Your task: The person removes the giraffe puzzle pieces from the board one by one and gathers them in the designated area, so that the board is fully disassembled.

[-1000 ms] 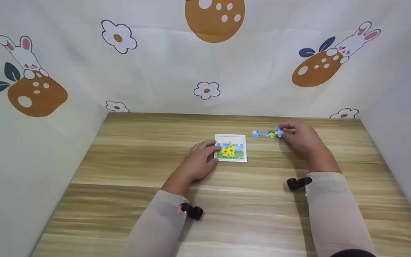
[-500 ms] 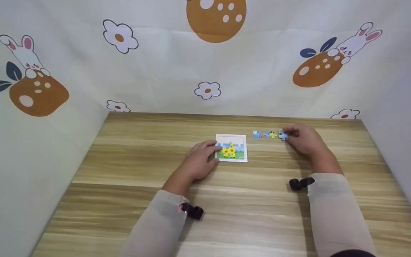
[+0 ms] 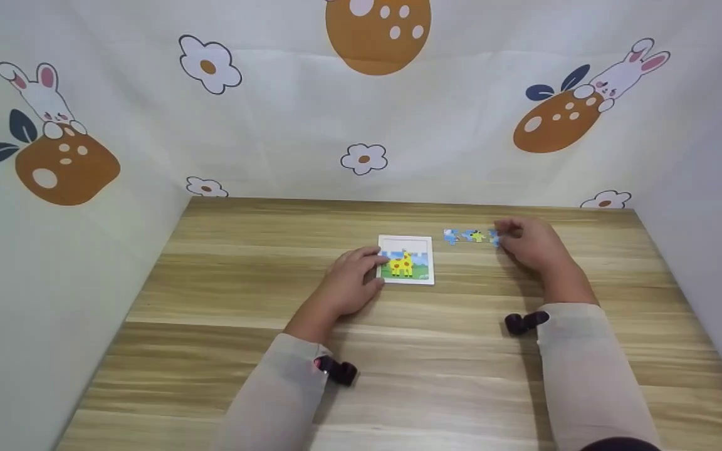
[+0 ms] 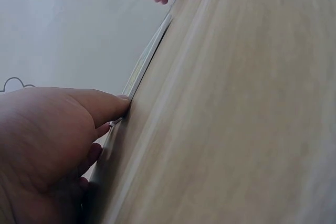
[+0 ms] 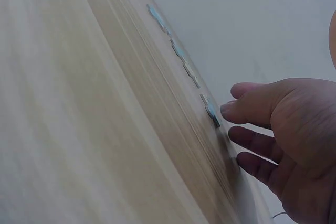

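Note:
A white-framed jigsaw puzzle (image 3: 405, 259) with a yellow giraffe picture lies flat on the table; its upper strip is bare white. My left hand (image 3: 353, 282) rests at its left side, one finger over the picture and the thumb (image 4: 113, 106) against the near edge. Right of the frame, loose jigsaw pieces lie in a row: a blue one (image 3: 450, 236), a blue and yellow-green pair (image 3: 474, 235) and another blue piece (image 3: 493, 237). My right hand (image 3: 531, 245) hovers at that last piece, partly covering it, fingers loosely bent. In the right wrist view, its thumb (image 5: 236, 112) stands just beside the piece (image 5: 211, 112).
The wood-grain table (image 3: 398, 376) ends at a patterned cloth wall (image 3: 286, 125) behind the pieces. More walls stand at the left and right. Small black cameras (image 3: 338, 371) sit on both sleeves.
My right hand has moved the rightmost piece slightly right, apart from the pair, and its fingers now sit looser beside it. The left hand and the frame have stayed put.

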### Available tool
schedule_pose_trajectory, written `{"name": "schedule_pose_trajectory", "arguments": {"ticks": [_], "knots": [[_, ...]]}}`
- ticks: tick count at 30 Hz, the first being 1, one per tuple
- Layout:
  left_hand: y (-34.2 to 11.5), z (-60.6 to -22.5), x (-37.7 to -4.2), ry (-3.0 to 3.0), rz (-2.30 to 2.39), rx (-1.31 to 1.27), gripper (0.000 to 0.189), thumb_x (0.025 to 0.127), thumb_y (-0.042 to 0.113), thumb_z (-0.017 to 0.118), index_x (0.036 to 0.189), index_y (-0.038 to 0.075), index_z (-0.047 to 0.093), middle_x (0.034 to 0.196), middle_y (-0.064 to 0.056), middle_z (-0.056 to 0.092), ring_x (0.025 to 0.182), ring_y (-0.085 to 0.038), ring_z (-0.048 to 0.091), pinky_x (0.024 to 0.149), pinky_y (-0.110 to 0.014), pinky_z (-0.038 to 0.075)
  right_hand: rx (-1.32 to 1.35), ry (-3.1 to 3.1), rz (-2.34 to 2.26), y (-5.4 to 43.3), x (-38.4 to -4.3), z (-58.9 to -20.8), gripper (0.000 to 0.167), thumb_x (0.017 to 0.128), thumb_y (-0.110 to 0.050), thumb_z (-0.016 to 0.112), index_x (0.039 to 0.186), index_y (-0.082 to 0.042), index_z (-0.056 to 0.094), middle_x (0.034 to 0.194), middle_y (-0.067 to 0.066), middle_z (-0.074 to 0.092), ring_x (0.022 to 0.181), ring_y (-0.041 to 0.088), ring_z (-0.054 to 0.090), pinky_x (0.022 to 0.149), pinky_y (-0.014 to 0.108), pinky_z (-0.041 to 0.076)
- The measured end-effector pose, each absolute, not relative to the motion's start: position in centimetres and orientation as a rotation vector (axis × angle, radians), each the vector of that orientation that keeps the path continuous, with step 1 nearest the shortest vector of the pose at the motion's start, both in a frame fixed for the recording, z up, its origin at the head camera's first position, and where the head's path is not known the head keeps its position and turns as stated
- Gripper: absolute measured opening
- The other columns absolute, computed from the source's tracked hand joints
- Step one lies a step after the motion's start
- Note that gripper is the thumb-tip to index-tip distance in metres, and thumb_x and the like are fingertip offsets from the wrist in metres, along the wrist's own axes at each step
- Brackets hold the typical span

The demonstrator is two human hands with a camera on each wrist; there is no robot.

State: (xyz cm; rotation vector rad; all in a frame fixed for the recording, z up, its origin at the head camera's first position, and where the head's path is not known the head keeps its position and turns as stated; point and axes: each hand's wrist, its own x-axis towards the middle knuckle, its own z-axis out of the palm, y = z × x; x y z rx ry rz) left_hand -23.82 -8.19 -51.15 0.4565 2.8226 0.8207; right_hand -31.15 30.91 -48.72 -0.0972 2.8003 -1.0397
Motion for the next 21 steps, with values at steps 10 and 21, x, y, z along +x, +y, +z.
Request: {"name": "schedule_pose_trajectory", "arguments": {"ticks": [10, 21], "knots": [[-8.1, -51.1, -24.0, 2.791, 0.866, 0.38, 0.058, 0.107, 0.038, 0.065, 0.161, 0.024, 0.05, 0.172, 0.007, 0.041, 0.164, -0.023, 0.031, 0.136, -0.051, 0.023, -0.18, 2.804, -1.041, 26.6, -30.7, -47.2, 0.041, 0.106, -0.017, 0.061, 0.146, -0.014, 0.066, 0.157, 0.016, 0.059, 0.147, 0.041, 0.054, 0.121, 0.062, 0.046], [-8.0, -50.8, -24.1, 2.776, 0.852, 0.352, 0.064, 0.106, 0.041, 0.065, 0.164, 0.022, 0.046, 0.173, 0.005, 0.04, 0.165, -0.023, 0.03, 0.137, -0.049, 0.022, -0.296, 2.693, -1.088, 19.2, -30.3, -45.8, 0.038, 0.104, -0.017, 0.067, 0.142, -0.016, 0.07, 0.145, 0.006, 0.067, 0.14, 0.031, 0.058, 0.12, 0.056, 0.048]]}}
